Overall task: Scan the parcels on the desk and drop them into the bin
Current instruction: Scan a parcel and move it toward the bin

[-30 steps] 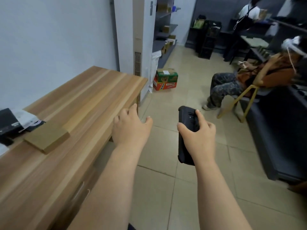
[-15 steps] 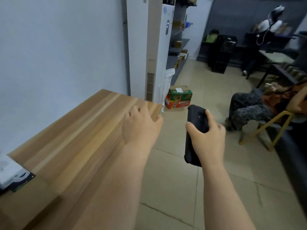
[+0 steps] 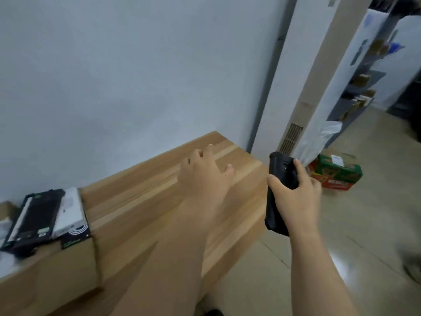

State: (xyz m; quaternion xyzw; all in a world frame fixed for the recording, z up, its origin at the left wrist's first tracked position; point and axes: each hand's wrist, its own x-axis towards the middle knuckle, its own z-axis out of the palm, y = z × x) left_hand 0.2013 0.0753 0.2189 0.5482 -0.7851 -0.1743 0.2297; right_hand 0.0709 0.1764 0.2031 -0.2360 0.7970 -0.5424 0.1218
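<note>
My right hand (image 3: pixel 295 197) grips a black handheld scanner (image 3: pixel 281 172) upright, just past the right end of the wooden desk (image 3: pixel 145 201). Over the desk's far end my left hand (image 3: pixel 202 176) hovers with its fingers spread and relaxed, holding nothing. At the left of the desk lie the parcels: a black flat box (image 3: pixel 34 221), a white and black box (image 3: pixel 71 215) beside it, and a brown cardboard box (image 3: pixel 68 270) nearer to me. No bin is in view.
A tall white air-conditioner unit (image 3: pixel 303 87) stands against the wall right of the desk. A red and green carton (image 3: pixel 335 175) sits on the tiled floor behind the scanner. Grey shelves (image 3: pixel 362 87) with boxes line the far right.
The view has swung left and the parcels have come back into sight at the left. Both hands keep their pose, the left now further over the desk.
</note>
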